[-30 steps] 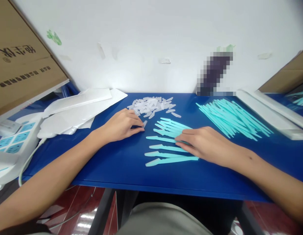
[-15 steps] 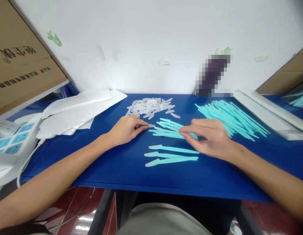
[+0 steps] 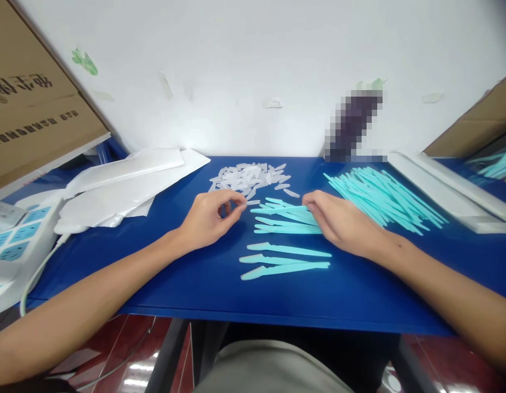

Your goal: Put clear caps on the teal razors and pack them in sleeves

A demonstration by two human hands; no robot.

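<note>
- My left hand (image 3: 209,219) is curled, with the thumb and finger tips pinching one end of a small, cloudy white plastic sleeve (image 3: 254,202).
- My right hand (image 3: 345,221) is pinching the end of a thin, flat turquoise plastic stick (image 3: 294,209). The stick points left, toward the small sleeve, and the two are near but apart.
- Under and just beside that stick, more flat turquoise sticks (image 3: 289,229) lie close together, and some cross.
- Nearer to me, three turquoise sticks with notched ends (image 3: 285,260) lie side by side, and the lowest two come close at their right ends.
- Behind my left hand there is a messy heap of cloudy white sleeves (image 3: 248,177).
- Past my right hand there is a big pile of turquoise sticks (image 3: 387,199).
- All of these are on or over the shiny blue tabletop (image 3: 187,289).
- On the left I see shiny white flat bags (image 3: 117,188), a white power strip with blue sockets (image 3: 13,240) and a brown cardboard box with dark writing (image 3: 35,103).
</note>
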